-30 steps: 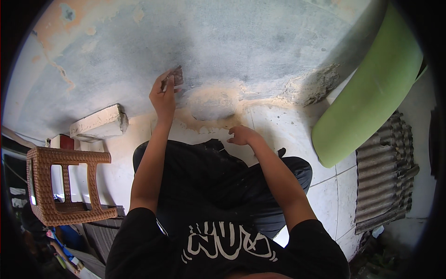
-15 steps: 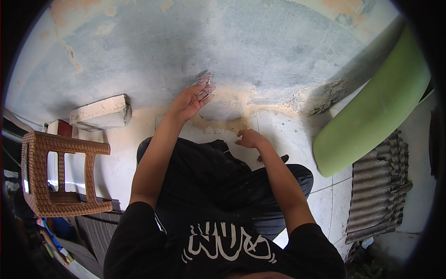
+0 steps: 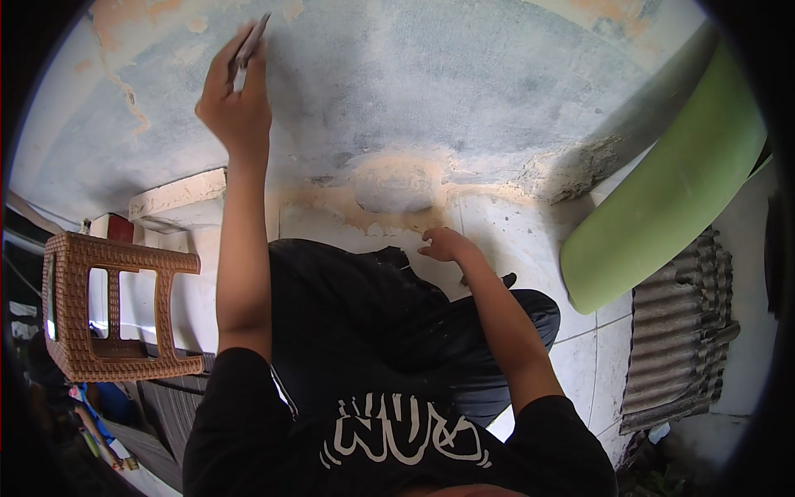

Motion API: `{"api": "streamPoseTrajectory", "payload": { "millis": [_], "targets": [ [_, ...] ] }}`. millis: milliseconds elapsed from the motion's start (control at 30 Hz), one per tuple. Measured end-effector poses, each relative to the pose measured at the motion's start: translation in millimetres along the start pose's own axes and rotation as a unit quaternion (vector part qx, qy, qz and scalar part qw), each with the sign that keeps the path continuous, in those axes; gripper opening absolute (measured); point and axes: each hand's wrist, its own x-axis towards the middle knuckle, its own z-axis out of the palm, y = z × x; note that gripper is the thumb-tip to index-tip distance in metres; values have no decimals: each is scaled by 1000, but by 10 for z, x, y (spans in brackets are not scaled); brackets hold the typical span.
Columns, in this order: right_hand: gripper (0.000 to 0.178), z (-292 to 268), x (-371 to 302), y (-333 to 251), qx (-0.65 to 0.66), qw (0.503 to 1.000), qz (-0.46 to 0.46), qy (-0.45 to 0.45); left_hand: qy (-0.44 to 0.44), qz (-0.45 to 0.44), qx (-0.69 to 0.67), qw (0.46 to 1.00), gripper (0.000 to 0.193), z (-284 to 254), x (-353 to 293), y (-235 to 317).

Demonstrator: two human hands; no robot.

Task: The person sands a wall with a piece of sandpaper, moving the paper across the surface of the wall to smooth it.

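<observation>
Head view: left hand [image 3: 234, 103] is raised at upper left, forearm near vertical, fingers clamped on a thin, flat, grey-brown piece [image 3: 252, 43] before the patchy blue-grey plastered wall [image 3: 397, 91]; wall contact cannot be determined. The piece appears edge-on, long axis tilted, upper end pointing up and right. Right hand [image 3: 447, 245] sits low, fingers loosely curled, released. Open wall surface runs rightward from the left hand toward the smooth, curved green panel [image 3: 662, 199].
</observation>
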Motion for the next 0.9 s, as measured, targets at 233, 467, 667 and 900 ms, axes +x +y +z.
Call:
{"api": "streamPoseTrajectory", "payload": {
  "millis": [233,467,667,900],
  "targets": [
    [53,31,3,-41,-8,1000,-4,5,-49,288,249,923,33,323,31,-400],
    [54,61,21,-29,-24,1000,-15,5,-62,296,262,916,35,328,1,-557],
    [54,62,34,-25,-13,1000,-18,-5,-57,299,319,897,40,256,-131,-735],
    [55,92,16,21,-12,1000,-4,-3,-203,316,316,871,46,-84,-621,-919]
  ]
}}
